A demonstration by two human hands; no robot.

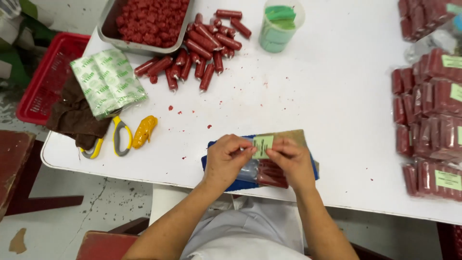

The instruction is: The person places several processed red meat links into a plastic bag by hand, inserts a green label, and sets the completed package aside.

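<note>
Both hands meet at six o'clock on the tabletop. Left hand and right hand each close a fingertip grip on the green label, holding it flat over the clear pack lying on a blue pad. Loose rolls wait at twelve, finished packs at three.

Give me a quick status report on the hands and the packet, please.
Left hand and right hand both pinch the green label. Label sits on clear packet of red rolls, over blue cloth. Nothing in the way.
</note>
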